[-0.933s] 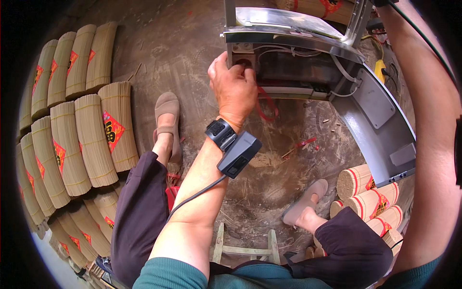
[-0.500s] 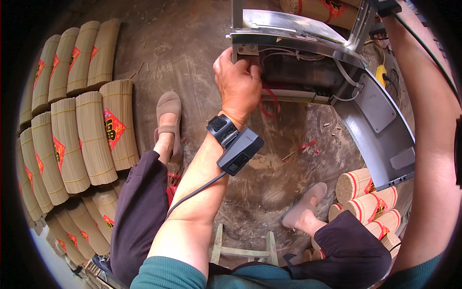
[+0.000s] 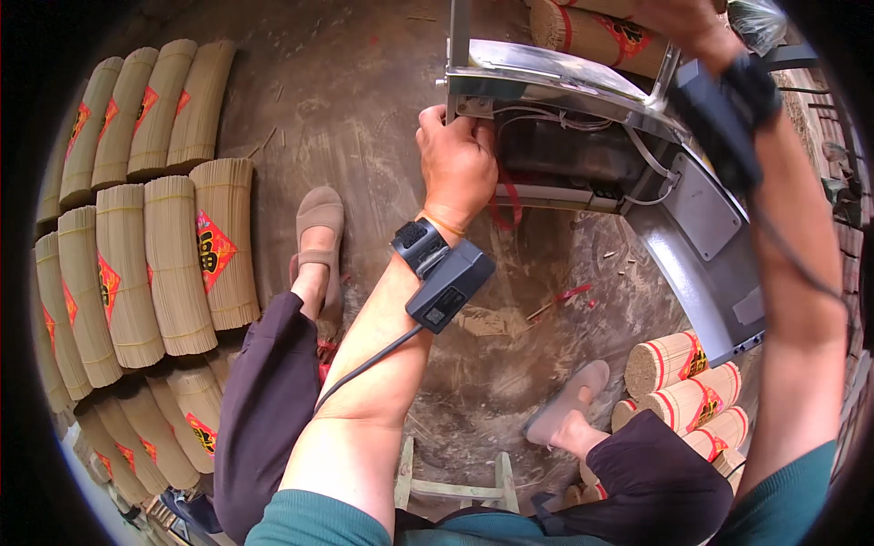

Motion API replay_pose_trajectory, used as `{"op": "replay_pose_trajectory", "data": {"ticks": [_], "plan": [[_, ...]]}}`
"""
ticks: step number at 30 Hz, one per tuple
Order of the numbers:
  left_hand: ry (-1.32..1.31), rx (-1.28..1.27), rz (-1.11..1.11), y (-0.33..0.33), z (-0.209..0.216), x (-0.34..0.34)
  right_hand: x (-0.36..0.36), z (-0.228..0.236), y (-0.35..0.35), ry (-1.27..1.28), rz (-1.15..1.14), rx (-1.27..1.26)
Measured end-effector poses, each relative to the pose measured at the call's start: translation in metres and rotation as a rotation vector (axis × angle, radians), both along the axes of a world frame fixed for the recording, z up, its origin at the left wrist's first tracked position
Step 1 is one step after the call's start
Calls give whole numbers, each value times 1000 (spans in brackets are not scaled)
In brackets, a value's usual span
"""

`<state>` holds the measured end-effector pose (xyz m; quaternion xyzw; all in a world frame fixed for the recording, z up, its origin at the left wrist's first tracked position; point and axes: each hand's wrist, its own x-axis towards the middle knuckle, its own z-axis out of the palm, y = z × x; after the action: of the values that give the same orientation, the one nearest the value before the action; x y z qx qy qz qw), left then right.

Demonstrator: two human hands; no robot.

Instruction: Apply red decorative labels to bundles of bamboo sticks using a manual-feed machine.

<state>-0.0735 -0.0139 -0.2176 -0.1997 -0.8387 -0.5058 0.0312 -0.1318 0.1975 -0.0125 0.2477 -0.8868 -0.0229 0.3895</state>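
Observation:
My left hand (image 3: 458, 171) is closed, its fingers curled round the left corner of the metal frame (image 3: 455, 56) of a grey machine. The fingertips are partly hidden behind the frame. Beside that hand the machine's dark underside shows, with pale cables (image 3: 648, 150) and a curved grey side panel (image 3: 696, 246). A red strap (image 3: 510, 205) hangs just right of my left wrist. My right hand (image 3: 687, 25) is raised at the top right, blurred and partly cut off, in front of a thick bundle of thin sticks (image 3: 564, 35). Its fingers cannot be made out.
Rows of tan stick bundles (image 3: 177, 264) with red diamond labels lie stacked at the left. More round bundles (image 3: 696, 400) lie at the lower right by my right foot. A small wooden stool (image 3: 455, 489) stands below me. Red scraps (image 3: 574, 292) and loose sticks litter the brown floor.
My right arm has swung inward, bringing the blurred right hand into view at the upper right. My left hand keeps its place on the frame, while the whole view has shifted slightly.

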Motion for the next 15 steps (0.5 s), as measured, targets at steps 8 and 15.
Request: {"op": "replay_pose_trajectory", "data": {"ticks": [8,15], "plan": [[-28,-56,67,-1,4,0,61,-99,-70,-531,-193,-293],[26,-86,109,0,2,4,63,-103,-82,-480,-293,-192]]}}
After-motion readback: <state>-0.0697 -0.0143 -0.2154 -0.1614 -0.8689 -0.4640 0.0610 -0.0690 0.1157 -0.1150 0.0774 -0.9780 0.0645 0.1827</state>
